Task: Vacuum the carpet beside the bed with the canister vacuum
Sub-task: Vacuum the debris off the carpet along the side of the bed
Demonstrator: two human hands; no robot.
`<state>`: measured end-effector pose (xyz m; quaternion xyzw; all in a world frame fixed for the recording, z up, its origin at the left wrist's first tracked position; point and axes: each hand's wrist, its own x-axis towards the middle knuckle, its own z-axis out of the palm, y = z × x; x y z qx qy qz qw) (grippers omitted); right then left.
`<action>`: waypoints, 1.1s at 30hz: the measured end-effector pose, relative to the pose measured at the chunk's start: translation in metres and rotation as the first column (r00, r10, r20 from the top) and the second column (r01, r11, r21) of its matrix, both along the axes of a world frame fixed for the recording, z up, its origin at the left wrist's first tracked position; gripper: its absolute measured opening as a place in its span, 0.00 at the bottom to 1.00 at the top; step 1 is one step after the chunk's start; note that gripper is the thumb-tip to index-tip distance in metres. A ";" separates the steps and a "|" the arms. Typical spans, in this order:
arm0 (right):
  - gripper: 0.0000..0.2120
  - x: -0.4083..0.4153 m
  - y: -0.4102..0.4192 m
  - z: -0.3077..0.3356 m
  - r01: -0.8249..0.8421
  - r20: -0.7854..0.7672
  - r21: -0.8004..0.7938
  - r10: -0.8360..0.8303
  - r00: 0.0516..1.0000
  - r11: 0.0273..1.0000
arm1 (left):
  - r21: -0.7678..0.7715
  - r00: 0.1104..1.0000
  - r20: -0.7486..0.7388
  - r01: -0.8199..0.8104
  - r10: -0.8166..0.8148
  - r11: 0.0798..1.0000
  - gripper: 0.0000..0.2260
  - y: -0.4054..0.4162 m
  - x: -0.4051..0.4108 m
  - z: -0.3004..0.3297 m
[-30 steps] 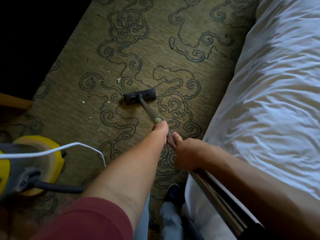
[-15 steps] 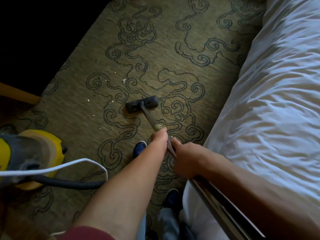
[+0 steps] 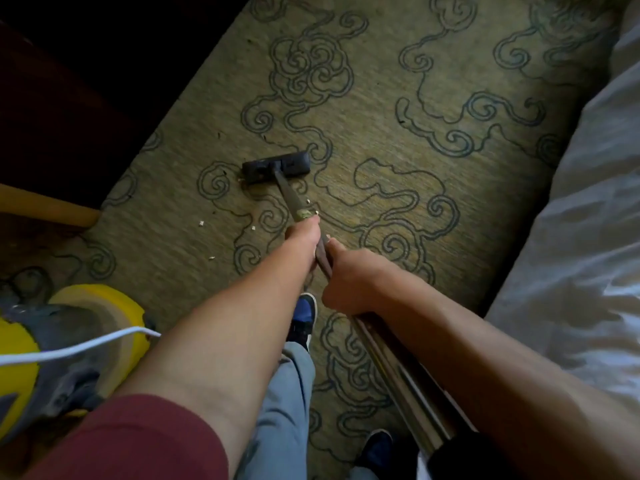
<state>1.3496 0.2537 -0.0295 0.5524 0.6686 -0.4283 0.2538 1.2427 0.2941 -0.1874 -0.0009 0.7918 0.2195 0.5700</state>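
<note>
The metal vacuum wand [image 3: 391, 365] runs from the lower right up to a black floor nozzle [image 3: 276, 167] lying flat on the olive carpet [image 3: 398, 161] with dark swirl patterns. My left hand [image 3: 304, 237] grips the wand farther down toward the nozzle. Just behind it, my right hand [image 3: 349, 282] grips the same wand. The yellow and grey canister [image 3: 65, 348] stands at the lower left. A few pale crumbs [image 3: 201, 223] lie on the carpet left of the wand.
The bed with its white duvet [image 3: 571, 254] fills the right side. A white cord [image 3: 79, 348] crosses the canister. A wooden edge [image 3: 45, 206] and dark furniture sit at the left. My blue shoe [image 3: 304, 313] stands on the carpet under my arms.
The nozzle has been pushed forward and to the left, over where some crumbs lay. My left foot has stepped forward, and both hands keep their hold on the wand.
</note>
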 end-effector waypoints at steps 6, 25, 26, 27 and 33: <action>0.48 -0.075 0.090 -0.006 -0.009 -0.017 -0.008 0.009 1.000 1.000 | 0.007 1.000 -0.010 -0.008 0.008 1.000 0.19 0.094 -0.074 -0.009; 0.45 -0.147 0.124 0.010 -0.231 0.003 -0.103 0.232 0.973 0.968 | -0.028 0.999 -0.015 0.050 -0.050 0.998 0.15 0.115 -0.146 0.010; 0.45 -0.140 0.115 0.016 -0.251 0.003 -0.104 0.252 0.968 0.962 | -0.024 0.999 -0.015 0.040 -0.041 0.999 0.12 0.103 -0.140 0.014; 0.45 -0.133 0.106 0.021 -0.264 0.004 -0.111 0.266 0.964 0.958 | -0.028 0.999 -0.008 0.033 -0.033 0.999 0.10 0.090 -0.133 0.018; 0.42 -0.101 0.035 0.033 -0.271 -0.051 -0.208 0.266 0.963 0.940 | -0.069 0.999 0.015 0.037 -0.036 0.997 0.14 0.005 -0.107 0.043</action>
